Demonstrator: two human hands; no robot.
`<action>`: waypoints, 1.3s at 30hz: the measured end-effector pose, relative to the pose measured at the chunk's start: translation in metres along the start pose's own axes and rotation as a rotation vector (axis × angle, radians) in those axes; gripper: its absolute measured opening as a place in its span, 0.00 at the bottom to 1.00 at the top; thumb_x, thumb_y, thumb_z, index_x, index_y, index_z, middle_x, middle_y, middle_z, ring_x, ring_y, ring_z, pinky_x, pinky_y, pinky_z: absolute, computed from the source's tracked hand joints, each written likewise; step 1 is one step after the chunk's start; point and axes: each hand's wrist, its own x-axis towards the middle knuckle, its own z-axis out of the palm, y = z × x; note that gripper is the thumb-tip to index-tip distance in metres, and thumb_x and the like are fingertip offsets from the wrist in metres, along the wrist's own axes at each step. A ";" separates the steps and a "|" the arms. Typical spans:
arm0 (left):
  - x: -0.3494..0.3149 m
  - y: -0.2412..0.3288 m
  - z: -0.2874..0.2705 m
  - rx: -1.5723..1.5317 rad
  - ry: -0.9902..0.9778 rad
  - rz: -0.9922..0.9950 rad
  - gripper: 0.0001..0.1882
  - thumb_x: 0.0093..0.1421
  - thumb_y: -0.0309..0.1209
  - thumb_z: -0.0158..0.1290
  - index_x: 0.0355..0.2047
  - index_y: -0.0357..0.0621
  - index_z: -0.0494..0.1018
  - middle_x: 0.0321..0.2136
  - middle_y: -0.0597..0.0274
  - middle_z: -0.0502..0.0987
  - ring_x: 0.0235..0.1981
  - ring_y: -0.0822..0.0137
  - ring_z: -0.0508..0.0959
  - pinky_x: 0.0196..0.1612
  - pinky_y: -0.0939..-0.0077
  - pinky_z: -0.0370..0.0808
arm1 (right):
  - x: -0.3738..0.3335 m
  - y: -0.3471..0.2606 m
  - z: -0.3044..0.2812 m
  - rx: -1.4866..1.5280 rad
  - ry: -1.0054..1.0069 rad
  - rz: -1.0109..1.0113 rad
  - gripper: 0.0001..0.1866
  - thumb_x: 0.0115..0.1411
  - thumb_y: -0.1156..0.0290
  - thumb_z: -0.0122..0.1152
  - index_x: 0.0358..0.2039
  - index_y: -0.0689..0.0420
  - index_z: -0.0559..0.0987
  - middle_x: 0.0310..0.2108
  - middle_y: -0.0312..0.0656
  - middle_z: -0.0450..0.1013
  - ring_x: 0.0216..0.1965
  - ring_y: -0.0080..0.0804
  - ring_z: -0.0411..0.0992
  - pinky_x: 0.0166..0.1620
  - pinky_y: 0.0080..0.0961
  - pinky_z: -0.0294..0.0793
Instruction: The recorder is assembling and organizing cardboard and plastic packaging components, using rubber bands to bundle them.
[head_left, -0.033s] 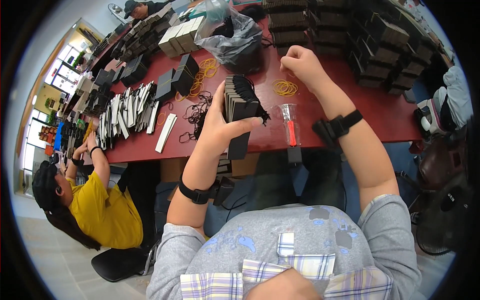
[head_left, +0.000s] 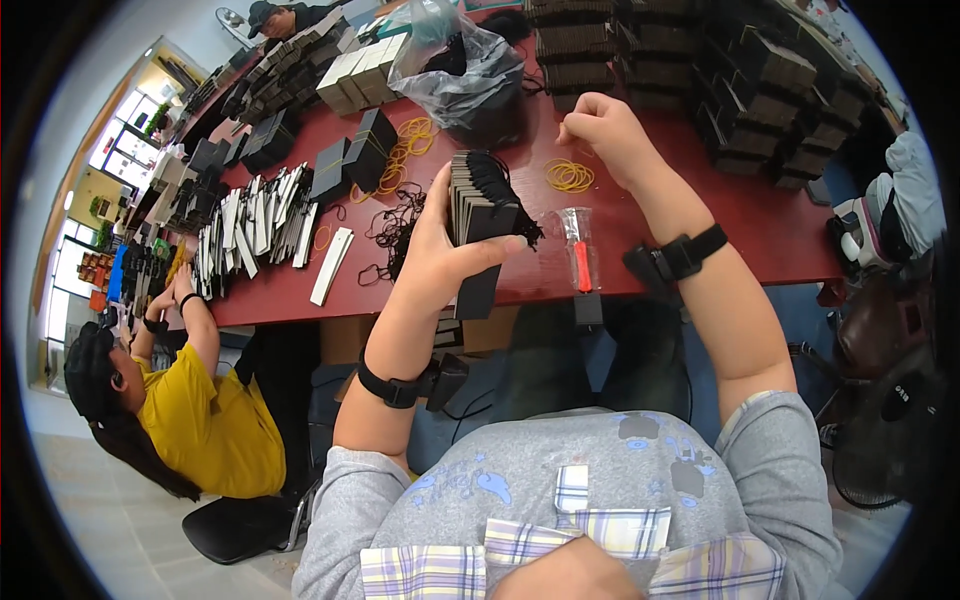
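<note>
My left hand (head_left: pixel 437 250) is wrapped round a stack of black cards (head_left: pixel 484 222), held on edge over the table's front edge, thumb across the near side. Black cords (head_left: pixel 490 178) hang off the stack's top and right side. My right hand (head_left: pixel 612 135) is up to the right with fingers curled into a pinch; what they hold, if anything, is too small to make out. Just below it lies a small heap of yellow rubber bands (head_left: pixel 570 176). A red-handled tool in a see-through sleeve (head_left: pixel 579 255) lies between my forearms, by the table edge.
Loose black cords (head_left: pixel 393 232) and white strips (head_left: pixel 250 225) lie left on the red table (head_left: pixel 700 250). Banded black stacks (head_left: pixel 373 142) stand behind them. A bag-lined bin (head_left: pixel 470 90) and tall stacks (head_left: pixel 770 70) stand at the back. A person in yellow (head_left: pixel 215 420) works at left.
My right hand has shifted very slightly. The left hand and its stack hold practically still.
</note>
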 end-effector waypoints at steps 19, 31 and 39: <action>-0.024 -0.013 0.010 0.528 -0.216 0.230 0.67 0.31 0.42 0.74 0.67 0.32 0.47 0.58 0.40 0.62 0.61 0.47 0.64 0.64 0.60 0.59 | -0.054 -0.060 0.015 0.229 -0.287 0.032 0.27 0.58 0.81 0.58 0.56 0.68 0.61 0.55 0.58 0.70 0.46 0.40 0.78 0.18 0.14 0.66; -0.024 -0.014 0.015 0.717 -0.300 0.421 0.69 0.31 0.45 0.73 0.68 0.34 0.45 0.61 0.40 0.61 0.62 0.44 0.63 0.64 0.57 0.59 | -0.061 -0.063 0.027 -0.489 -0.544 0.125 0.47 0.42 0.45 0.75 0.50 0.70 0.66 0.36 0.48 0.72 0.25 0.24 0.69 0.24 0.21 0.67; -0.028 -0.013 0.013 0.603 -0.265 0.360 0.64 0.30 0.42 0.73 0.66 0.37 0.51 0.56 0.44 0.65 0.58 0.46 0.67 0.61 0.58 0.63 | -0.056 -0.061 -0.007 -0.038 -0.706 0.172 0.24 0.55 0.62 0.67 0.48 0.62 0.73 0.38 0.42 0.75 0.19 0.15 0.65 0.23 0.13 0.65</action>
